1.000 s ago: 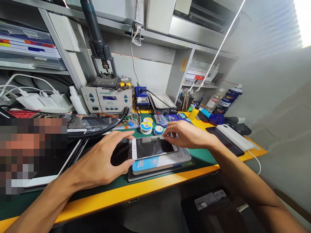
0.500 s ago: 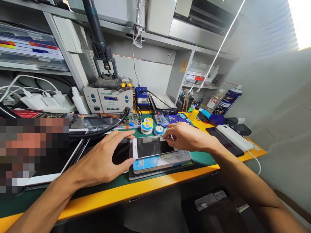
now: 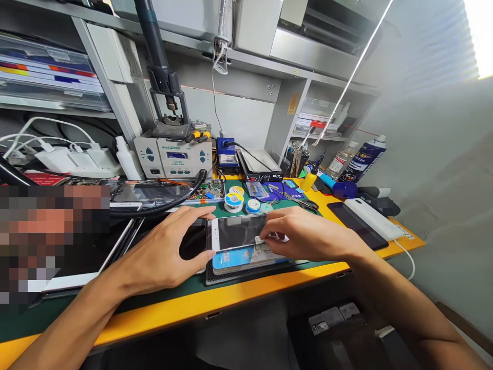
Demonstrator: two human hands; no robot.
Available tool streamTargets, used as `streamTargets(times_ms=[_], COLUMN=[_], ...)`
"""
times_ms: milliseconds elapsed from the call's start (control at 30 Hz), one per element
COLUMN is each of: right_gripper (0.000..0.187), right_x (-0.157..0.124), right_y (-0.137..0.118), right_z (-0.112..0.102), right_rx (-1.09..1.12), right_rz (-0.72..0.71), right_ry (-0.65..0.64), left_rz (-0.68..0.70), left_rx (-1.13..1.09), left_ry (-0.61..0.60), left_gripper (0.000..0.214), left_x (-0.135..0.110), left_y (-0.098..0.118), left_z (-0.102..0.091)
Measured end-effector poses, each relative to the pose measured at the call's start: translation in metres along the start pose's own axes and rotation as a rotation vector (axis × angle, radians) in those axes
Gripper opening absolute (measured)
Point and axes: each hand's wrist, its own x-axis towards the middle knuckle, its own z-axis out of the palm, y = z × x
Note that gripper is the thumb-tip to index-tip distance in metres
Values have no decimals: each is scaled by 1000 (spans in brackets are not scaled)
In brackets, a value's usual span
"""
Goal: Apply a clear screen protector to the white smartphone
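A white-framed smartphone [image 3: 239, 231] lies screen up on a light blue box [image 3: 231, 258], which rests on a dark perforated plate [image 3: 211, 279]. My left hand [image 3: 165, 252] spans the phone's left end, thumb at the near corner and fingertips at the far one, gripping it by the edges. With fingers pinched together, my right hand [image 3: 300, 232] presses a small white wipe [image 3: 259, 239] onto the screen near its right part and front edge. The hand covers the phone's right end and most of the wipe.
Behind the phone are solder spools [image 3: 233, 201] and scissors [image 3: 306, 204]. A hot-air station [image 3: 173, 159] stands at the back left, beside a blue soldering unit [image 3: 227, 154]. Other phones [image 3: 356, 223] lie at right. A black hose [image 3: 165, 210] crosses at left.
My right hand has moved toward me across the screen, bringing the white wipe from the far edge to the near edge. The scissors behind are now uncovered. My left hand stays put.
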Motion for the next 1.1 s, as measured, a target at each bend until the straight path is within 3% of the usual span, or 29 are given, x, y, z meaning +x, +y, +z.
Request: streamTargets(times_ms=[300,800,1100], right_gripper=[19,17,18], right_x=[3,38,51], right_y=[-1,23,18], right_z=[3,3,3], right_rx=[19,4,-26], right_rz=[-21,23,-15], right_ry=[3,96,90], left_rz=[-14,-14,-17], left_rx=[-5,-10,-3], left_ry=[-4,-8,-20], left_gripper=[66,65,66], left_x=[-1,0,-1], left_y=[1,0,-1], left_z=[0,1,0])
